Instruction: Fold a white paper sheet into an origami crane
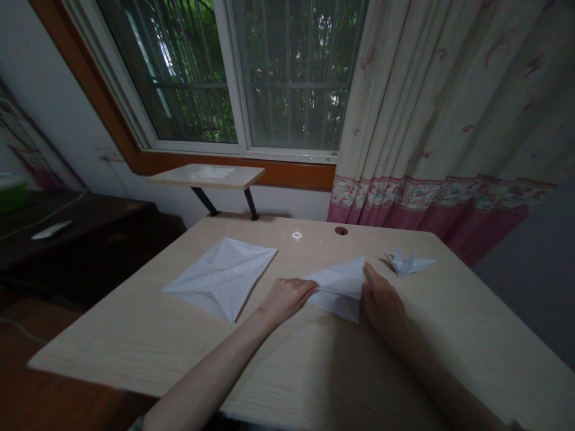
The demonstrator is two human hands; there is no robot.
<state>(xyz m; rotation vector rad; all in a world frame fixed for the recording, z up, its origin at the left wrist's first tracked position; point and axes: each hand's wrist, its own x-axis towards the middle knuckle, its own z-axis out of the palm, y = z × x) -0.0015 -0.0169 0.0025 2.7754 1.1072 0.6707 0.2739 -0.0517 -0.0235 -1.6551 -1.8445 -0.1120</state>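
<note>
A partly folded sheet of white paper (338, 281) is held between my two hands just above the desk, its layers slightly apart along the lower edge. My left hand (290, 298) pinches its left corner, fingers closed. On the opposite side, my right hand (381, 296) grips the right edge, with the thumb and some fingertips hidden behind the paper. A creased, unfolded white paper square (222, 276) lies flat to the left of my left hand. Beyond my right hand sits a folded paper crane (408, 263) with pointed ends.
The wooden desk (278, 371) carries a small raised shelf (179, 175) at the back left, with white paper (213, 172) on it. A cable hole (341, 231) is near the back edge. A curtain (449, 120) hangs at the right; a dark cabinet (112, 218) stands left.
</note>
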